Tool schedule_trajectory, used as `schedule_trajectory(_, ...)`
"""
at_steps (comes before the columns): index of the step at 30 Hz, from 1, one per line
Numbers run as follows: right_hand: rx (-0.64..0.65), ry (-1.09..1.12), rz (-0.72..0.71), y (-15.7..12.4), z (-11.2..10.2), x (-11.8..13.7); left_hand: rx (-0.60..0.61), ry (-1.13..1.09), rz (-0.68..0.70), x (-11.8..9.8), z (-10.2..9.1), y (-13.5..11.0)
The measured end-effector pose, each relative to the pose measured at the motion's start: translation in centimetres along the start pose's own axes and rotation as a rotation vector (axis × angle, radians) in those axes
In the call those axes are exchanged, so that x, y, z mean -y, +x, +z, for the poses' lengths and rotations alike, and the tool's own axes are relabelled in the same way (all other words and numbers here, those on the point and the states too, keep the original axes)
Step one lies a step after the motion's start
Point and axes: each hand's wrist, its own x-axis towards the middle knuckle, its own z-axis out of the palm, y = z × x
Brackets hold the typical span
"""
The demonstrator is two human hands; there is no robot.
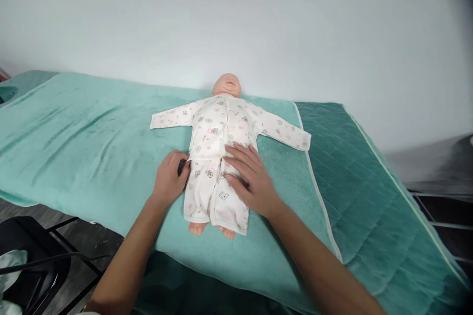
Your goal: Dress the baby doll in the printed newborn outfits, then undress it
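A baby doll lies on its back, its head toward the wall and its feet toward me. It wears a white printed shirt with long sleeves spread out sideways, and matching white trousers. The doll's hands are hidden inside the sleeves; its toes show below the trouser hems. With thumb and fingers closed, my left hand pinches the shirt's lower edge at the doll's hip. My right hand rests on the other side of the waist, fingers spread flat over the shirt hem and trousers.
A light green blanket covers the bed beneath the doll. Darker quilted bedding lies at the right. Behind stands a white wall. A black chair with cloth on it is at the lower left.
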Motion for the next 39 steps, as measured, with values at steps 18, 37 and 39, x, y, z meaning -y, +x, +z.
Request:
schedule_trajectory(18, 0.444, 0.075, -0.162, -0.2, -0.2, 6.6, 0.067, -0.135, 0.104, -3.3, -1.9, -10.5)
schedule_trajectory(37, 0.461, 0.122, -0.155, -0.4, -1.3, 7.1, -0.131, -0.102, 0.271, -4.1, -2.1, -12.2)
schedule_trajectory(39, 0.507, 0.149, -0.152, -0.3, -1.6, 7.0, -0.123, -0.08, 0.24, -4.1, -2.0, -12.5)
